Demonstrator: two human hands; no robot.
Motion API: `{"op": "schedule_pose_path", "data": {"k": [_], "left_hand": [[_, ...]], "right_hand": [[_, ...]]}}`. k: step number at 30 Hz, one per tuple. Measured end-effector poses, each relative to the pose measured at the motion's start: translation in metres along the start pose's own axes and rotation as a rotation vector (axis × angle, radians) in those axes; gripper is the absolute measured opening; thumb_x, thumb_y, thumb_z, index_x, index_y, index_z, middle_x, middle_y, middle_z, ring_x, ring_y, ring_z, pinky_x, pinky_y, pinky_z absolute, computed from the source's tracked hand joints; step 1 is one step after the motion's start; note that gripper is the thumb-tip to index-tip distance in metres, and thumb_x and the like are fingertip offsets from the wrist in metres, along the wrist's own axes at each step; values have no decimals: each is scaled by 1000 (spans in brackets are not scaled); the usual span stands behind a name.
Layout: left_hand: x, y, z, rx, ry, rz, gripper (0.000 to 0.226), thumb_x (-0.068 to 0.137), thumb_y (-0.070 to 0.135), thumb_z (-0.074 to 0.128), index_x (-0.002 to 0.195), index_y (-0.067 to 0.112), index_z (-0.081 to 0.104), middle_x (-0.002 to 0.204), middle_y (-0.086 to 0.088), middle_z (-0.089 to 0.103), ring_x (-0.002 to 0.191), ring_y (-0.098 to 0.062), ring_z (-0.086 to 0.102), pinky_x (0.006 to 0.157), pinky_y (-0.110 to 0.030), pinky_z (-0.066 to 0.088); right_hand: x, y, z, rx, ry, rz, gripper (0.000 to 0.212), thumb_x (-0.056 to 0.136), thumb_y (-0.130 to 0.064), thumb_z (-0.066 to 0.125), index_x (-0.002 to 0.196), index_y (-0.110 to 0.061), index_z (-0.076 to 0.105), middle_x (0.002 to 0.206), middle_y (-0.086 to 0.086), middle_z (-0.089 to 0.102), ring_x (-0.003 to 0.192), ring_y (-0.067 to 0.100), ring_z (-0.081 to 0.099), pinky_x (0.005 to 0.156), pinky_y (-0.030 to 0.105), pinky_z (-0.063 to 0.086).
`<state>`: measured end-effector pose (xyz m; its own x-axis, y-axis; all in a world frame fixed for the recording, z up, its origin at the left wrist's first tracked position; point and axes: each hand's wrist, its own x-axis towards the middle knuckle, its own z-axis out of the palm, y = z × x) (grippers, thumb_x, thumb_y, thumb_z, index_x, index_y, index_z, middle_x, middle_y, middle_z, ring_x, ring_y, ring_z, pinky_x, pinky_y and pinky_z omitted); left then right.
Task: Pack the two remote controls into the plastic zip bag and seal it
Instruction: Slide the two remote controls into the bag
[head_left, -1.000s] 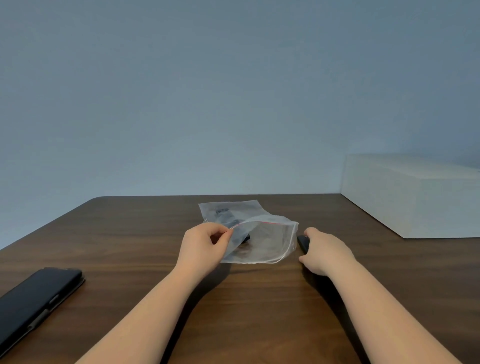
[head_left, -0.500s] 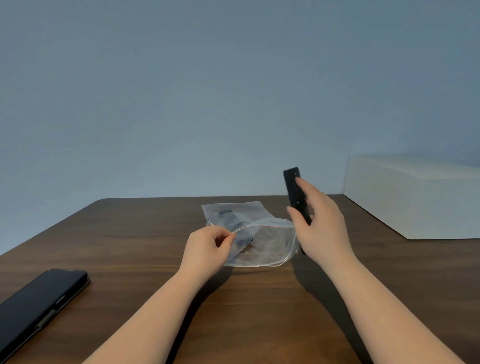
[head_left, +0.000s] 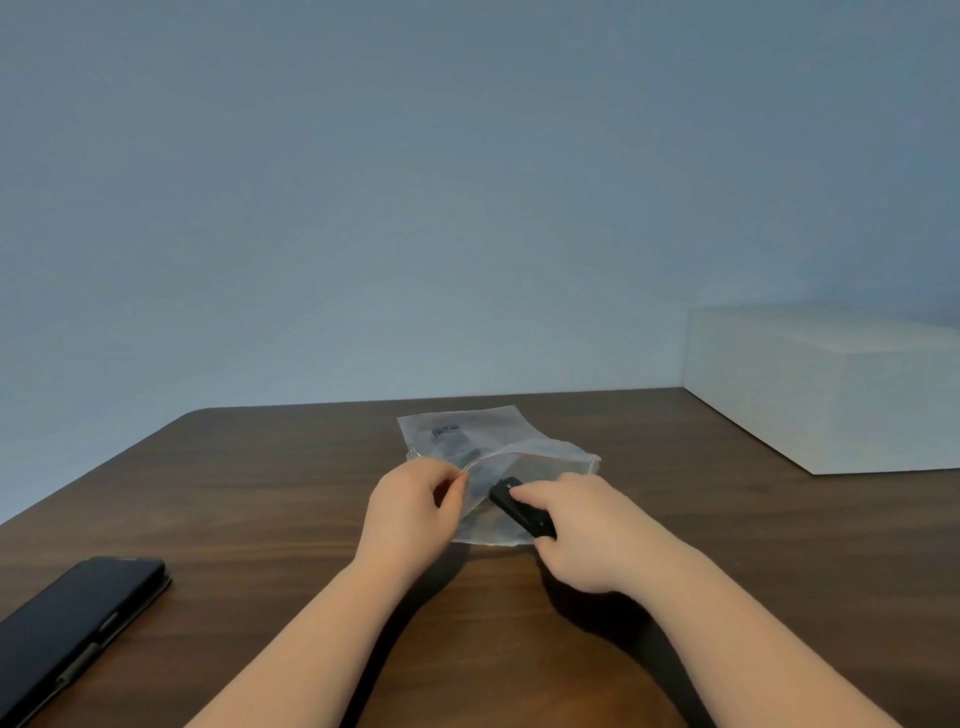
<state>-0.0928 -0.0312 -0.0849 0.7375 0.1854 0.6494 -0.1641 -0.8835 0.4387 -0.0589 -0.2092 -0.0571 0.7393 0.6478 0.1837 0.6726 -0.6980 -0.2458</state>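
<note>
A clear plastic zip bag (head_left: 540, 457) with a red seal line lies in the middle of the dark wooden table (head_left: 270, 499). My left hand (head_left: 413, 512) pinches the upper lip of its mouth and holds it lifted. My right hand (head_left: 592, 530) grips a black remote control (head_left: 519, 506) and has its front end at the bag's mouth, pointing inward. A dark shape (head_left: 452, 439) shows dimly through the plastic at the bag's far end; I cannot tell for sure that it is the other remote.
A black phone in a case (head_left: 72, 629) lies at the table's near left. A large white box (head_left: 831, 384) stands at the back right against the wall. The table's far edge runs just behind the bag.
My right hand picked the remote up from the table right of the bag, raised it upright, then brought it down to the bag's mouth. The left hand kept hold of the bag's lip.
</note>
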Motion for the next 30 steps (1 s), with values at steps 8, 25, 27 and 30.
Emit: {"op": "schedule_pose_path", "data": {"k": [8, 25, 27, 30], "left_hand": [[-2, 6, 1, 14, -58, 138, 12, 86, 23, 60, 82, 18, 70, 72, 1, 68, 68, -13, 58, 64, -29, 49], [-3, 3, -2, 0, -68, 89, 14, 87, 24, 59, 80, 18, 70, 71, 2, 68, 67, -11, 58, 63, -25, 47], [-2, 3, -2, -2, -74, 86, 15, 87, 25, 59, 80, 18, 70, 71, 2, 68, 68, -11, 58, 64, -27, 49], [-2, 4, -2, -8, -89, 79, 15, 87, 26, 58, 81, 19, 70, 73, 3, 69, 69, -10, 58, 65, -25, 49]], "right_hand": [[24, 5, 26, 4, 220, 131, 27, 90, -25, 58, 117, -22, 56, 117, 3, 63, 105, 26, 56, 85, 40, 53], [-8, 35, -22, -10, -349, 49, 44, 88, -30, 64, 128, -45, 52, 145, -9, 44, 131, 17, 40, 107, 35, 37], [-9, 35, -23, -16, -342, 73, 45, 88, -32, 63, 130, -43, 50, 145, -9, 44, 132, 17, 39, 107, 35, 37], [-8, 30, -22, -38, -317, 98, 52, 88, -37, 63, 137, -36, 44, 148, -8, 41, 134, 17, 37, 108, 35, 35]]}}
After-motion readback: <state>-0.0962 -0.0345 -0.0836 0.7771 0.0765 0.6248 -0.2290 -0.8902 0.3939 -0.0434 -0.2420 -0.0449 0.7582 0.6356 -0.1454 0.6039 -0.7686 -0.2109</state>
